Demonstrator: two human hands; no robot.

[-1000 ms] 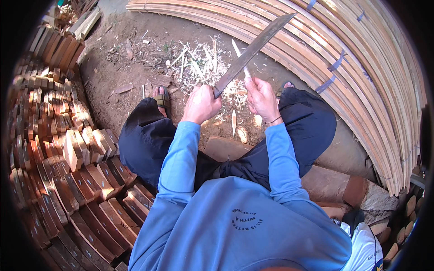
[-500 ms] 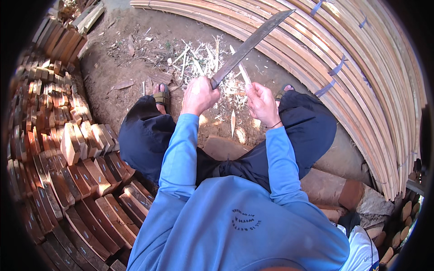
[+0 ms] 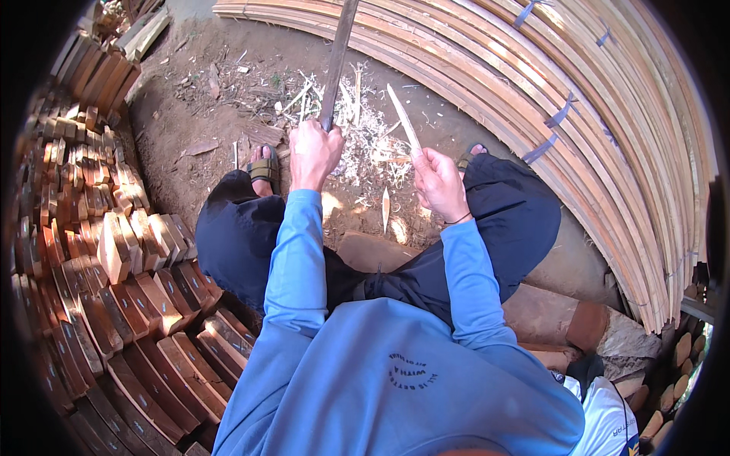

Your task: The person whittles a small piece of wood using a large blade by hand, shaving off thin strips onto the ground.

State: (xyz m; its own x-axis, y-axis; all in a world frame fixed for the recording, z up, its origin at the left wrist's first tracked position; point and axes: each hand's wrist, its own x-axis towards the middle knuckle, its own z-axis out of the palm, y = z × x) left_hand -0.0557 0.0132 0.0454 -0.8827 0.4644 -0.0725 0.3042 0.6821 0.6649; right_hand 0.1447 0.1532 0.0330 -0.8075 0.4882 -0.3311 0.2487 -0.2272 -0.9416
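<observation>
Earth floor (image 3: pixel 179 106), head view: stacked timber blocks (image 3: pixel 114 254) border its left edge, bundled laths (image 3: pixel 487 91) its far right edge. For a clean shaving stroke, the long knife (image 3: pixel 336 61) is best set at a shallow angle and pushed outward from the body, with the supporting grip behind the cutting path. The left fingers (image 3: pixel 314 148) are clenched around the knife's near end; its blade points to the floor's far edge, apart from the wood. The right fingers (image 3: pixel 436 171) grasp the near end of a pale wooden stick (image 3: pixel 404 118), whose narrow tip projects beyond them toward that same edge, beside scattered shavings (image 3: pixel 357 144).
</observation>
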